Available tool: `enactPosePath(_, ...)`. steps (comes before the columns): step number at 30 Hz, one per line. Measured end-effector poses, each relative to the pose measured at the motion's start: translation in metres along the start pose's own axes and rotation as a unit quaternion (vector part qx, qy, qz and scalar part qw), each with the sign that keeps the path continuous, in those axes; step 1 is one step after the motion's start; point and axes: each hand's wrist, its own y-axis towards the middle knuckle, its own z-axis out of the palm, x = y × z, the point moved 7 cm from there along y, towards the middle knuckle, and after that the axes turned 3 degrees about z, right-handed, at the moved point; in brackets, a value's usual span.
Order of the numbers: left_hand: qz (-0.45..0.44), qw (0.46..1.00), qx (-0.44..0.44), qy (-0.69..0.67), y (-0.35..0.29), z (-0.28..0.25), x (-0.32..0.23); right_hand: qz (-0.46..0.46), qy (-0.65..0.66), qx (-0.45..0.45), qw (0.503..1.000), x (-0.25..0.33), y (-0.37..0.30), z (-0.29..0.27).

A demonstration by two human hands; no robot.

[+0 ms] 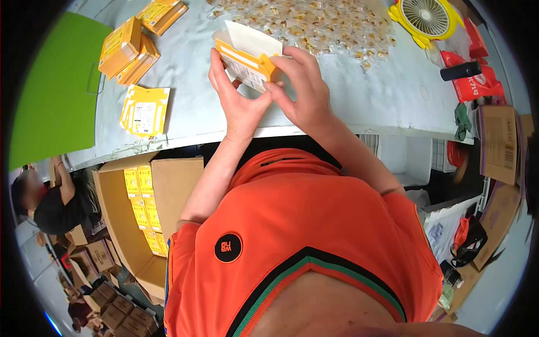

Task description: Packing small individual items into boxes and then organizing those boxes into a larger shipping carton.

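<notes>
Snugly between both hands [269, 95] — yellow carton [247, 56]

A pale worktable [359, 95] under bright light — a green board [50, 95] at its left edge.

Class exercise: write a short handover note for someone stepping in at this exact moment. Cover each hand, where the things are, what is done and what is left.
Left hand and right hand: both grip one small yellow carton above the table, its white flap open.
Flat cartons lie to the left; folded ones sit further back.
Small wrapped pieces are heaped behind the hands.
Done: cardboard box by the table is partly filled with yellow cartons.
Left: the held carton is not closed.
</notes>
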Motion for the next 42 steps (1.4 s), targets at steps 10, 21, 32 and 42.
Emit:
enactPosePath(10, -0.037, 0.987, 0.089, -0.129, 0.013, -0.024, 0.015, 0.102, 0.127, 0.077, 0.984, -0.025, -0.001, 0.015)
enactPosePath(21, 0.009, 0.981, -0.154, -0.116, -0.004, -0.056, -0.001, 0.305, 0.286, 0.080, 0.905, -0.051, -0.018, 0.054)
enactPosePath(32, -0.027, 0.976, -0.202, -0.072, -0.027, -0.091, 0.003, 0.310, 0.296, 0.082, 0.900, -0.007, -0.008, 0.074)
enactPosePath(42, 0.012, 0.981, -0.193, 0.012, -0.023, -0.093, 0.030, 0.260, 0.252, 0.122, 0.924, -0.037, -0.020, 0.100)
